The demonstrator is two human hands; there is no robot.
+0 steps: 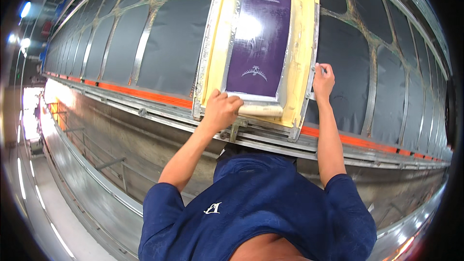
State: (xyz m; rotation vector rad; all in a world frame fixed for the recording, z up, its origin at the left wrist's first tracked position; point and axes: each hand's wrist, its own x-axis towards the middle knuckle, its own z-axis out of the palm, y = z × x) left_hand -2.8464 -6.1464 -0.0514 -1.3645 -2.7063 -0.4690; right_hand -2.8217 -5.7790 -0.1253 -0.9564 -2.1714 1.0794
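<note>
A screen-printing frame (pixel 314 34) with metal rails and a yellow border lies over the long table in front of me. Its mesh window (pixel 258 43) is glossy dark purple, with a pale arc-shaped design near the lower end. Along the near end of that window rests a pale squeegee (pixel 263 110). My left hand (pixel 223 110) is closed around the squeegee's left end. At the frame's right rail, my right hand (pixel 324 81) has its fingers curled and pinched against the edge. The exact grip of those fingertips is partly hidden.
Dark grey panels (pixel 176 43) cover the table on both sides, divided by shiny strips and yellowish streaks. An orange strip (pixel 145 95) and metal rails (pixel 145 113) run along the near edge. Behind me on the left is a railing (pixel 111 163) beside a walkway.
</note>
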